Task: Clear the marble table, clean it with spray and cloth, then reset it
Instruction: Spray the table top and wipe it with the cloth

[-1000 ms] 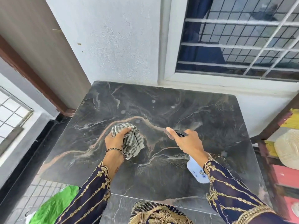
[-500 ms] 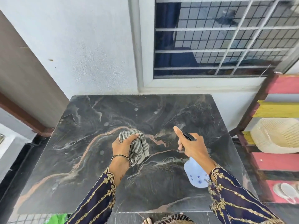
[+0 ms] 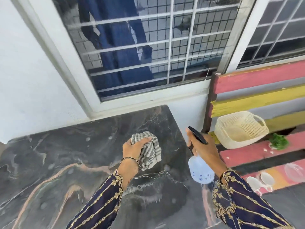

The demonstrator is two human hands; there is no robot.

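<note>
The dark marble table (image 3: 49,162) with pink and white veins fills the lower left and bears spray droplets. My left hand (image 3: 134,148) grips a bunched grey-and-white striped cloth (image 3: 152,153) pressed on the tabletop near its far right part. My right hand (image 3: 203,150) holds a pale blue spray bottle (image 3: 200,171) with a black trigger head (image 3: 197,134), lifted above the table's right edge, nozzle pointing away from me.
A white wall and a barred window (image 3: 148,47) stand behind the table. To the right is a pink and yellow slatted wooden bench (image 3: 264,80) carrying a cream woven basket (image 3: 239,129), a green sprig (image 3: 279,142) and pale items lower down.
The view has swung right and up. My right hand with the spray bottle has moved towards the table's right edge; my left hand keeps the cloth on the marble.
</note>
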